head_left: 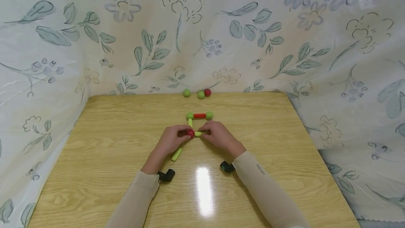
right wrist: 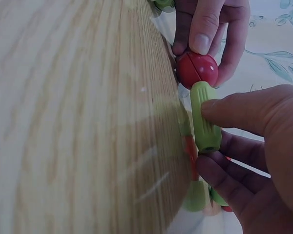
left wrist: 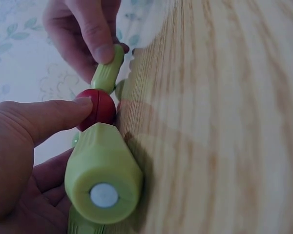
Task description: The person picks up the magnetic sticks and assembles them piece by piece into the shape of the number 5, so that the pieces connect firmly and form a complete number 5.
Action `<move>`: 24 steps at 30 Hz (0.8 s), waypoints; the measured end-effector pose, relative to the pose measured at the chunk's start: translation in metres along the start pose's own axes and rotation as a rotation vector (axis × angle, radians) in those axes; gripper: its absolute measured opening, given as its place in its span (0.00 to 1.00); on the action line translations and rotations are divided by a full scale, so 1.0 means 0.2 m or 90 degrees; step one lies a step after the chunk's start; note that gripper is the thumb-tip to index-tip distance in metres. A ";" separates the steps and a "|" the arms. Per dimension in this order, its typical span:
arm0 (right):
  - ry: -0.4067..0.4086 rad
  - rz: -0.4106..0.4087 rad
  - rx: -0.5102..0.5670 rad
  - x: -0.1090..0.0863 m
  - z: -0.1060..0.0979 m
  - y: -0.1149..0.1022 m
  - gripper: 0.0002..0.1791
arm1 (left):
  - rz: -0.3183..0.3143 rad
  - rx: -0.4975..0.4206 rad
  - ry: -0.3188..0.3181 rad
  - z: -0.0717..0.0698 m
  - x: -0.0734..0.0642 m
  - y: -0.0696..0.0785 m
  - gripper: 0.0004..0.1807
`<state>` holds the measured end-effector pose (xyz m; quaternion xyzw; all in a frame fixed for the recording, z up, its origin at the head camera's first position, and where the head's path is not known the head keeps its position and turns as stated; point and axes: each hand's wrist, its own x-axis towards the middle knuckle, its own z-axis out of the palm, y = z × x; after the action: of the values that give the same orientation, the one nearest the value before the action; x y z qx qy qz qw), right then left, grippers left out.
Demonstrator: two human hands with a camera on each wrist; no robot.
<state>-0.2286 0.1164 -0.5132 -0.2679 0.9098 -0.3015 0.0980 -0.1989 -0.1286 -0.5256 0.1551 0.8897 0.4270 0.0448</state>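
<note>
My left hand (head_left: 172,139) pinches a red ball (left wrist: 103,108) between thumb and fingers, low over the table. My right hand (head_left: 219,136) holds a short yellow-green magnetic rod (right wrist: 204,114) by thumb and fingertips, its end right at the red ball. Toward me, a second yellow-green rod (head_left: 177,154) points down-left from beneath the left hand; its round grey end tip shows in the left wrist view. A third yellow-green rod (head_left: 190,122) runs from near the red ball to a green ball (head_left: 190,115). From there a red rod (head_left: 199,115) leads to another green ball (head_left: 209,115).
Along the back edge of the wooden table (head_left: 120,122) lie a loose green ball (head_left: 186,93), a second green ball (head_left: 201,95) and a red ball (head_left: 207,92) close beside it. A flowered cloth (head_left: 196,45) hangs behind. Each wrist carries a black camera (head_left: 167,175).
</note>
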 end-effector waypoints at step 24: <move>-0.001 -0.004 -0.011 0.01 0.00 0.00 0.13 | -0.004 0.006 0.000 0.00 0.00 -0.01 0.15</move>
<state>-0.2289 0.1146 -0.5133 -0.2719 0.9115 -0.2935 0.0953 -0.1991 -0.1288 -0.5268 0.1522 0.8924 0.4224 0.0452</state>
